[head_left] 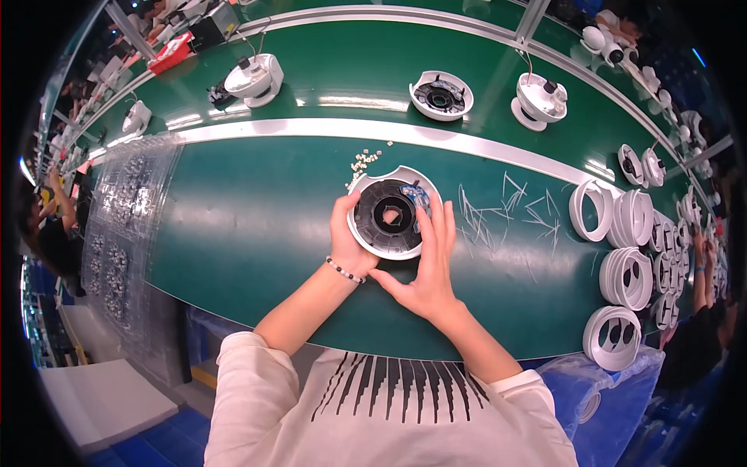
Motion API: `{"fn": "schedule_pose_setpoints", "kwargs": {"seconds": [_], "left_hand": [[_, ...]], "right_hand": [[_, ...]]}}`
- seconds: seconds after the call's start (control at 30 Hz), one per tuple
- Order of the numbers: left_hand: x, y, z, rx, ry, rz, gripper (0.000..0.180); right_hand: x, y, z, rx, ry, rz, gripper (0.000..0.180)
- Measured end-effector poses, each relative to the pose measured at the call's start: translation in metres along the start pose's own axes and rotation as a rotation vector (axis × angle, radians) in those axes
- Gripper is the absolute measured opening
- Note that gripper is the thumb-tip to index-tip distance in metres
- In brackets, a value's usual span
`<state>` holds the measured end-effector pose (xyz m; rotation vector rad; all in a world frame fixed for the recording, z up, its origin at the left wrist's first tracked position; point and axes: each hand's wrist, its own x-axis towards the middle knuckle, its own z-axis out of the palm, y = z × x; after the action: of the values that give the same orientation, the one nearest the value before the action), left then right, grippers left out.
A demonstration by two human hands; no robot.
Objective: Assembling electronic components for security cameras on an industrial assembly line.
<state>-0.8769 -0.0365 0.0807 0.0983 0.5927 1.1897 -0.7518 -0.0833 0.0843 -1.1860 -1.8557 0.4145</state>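
Between my hands is a round white housing [373,202] with a black inside and a ring-shaped opening at its middle. My left hand [347,233] is closed around its left and lower side, and a fingertip shows through the opening. A small blue circuit board [414,193] sits inside at the upper right. My right hand [434,268] rests along the right rim, its index finger touching the housing beside the board and its thumb stretched toward my left wrist. Small pale pieces [362,162] lie just beyond the housing, and thin white strips [506,214] are scattered to the right.
White rings and housings [626,279] stand stacked at the right edge of the green table [233,226]. Clear plastic trays [117,233] with small parts lie at the left. Beyond a pale rail [311,127], white camera units [541,101] and an open housing [441,96] stand on another green surface.
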Motion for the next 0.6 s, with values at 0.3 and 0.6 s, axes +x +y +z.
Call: {"fn": "schedule_pose_setpoints", "kwargs": {"seconds": [0.3,0.6], "left_hand": [[0.139,0.081,-0.001,0.14,0.113,0.343,0.038],[0.283,0.119,-0.066,0.567,0.594,0.826,0.018]], "right_hand": [[-0.054,-0.007,-0.069,-0.249,0.175,0.152,0.081],[-0.119,-0.016,-0.09,-0.422,0.178,0.354,0.065]]}}
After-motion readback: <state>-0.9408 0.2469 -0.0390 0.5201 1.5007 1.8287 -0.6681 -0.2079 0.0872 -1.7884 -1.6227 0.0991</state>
